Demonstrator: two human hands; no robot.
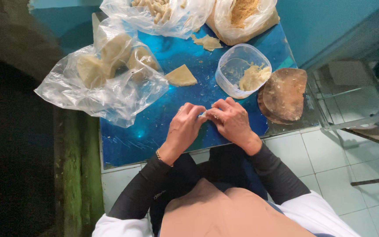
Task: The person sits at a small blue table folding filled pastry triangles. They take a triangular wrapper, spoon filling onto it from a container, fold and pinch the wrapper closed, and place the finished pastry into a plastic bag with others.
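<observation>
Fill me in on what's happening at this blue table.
A person's left hand and right hand meet at the fingertips over the blue table, pinching something small and pale between them. Nearby sit a clear tub of filling, a triangular wrapper and a bag of wrappers.

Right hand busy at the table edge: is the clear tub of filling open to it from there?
Probably yes. The right hand lies just below the clear tub, which has no lid, and only bare blue table shows between them.
</observation>
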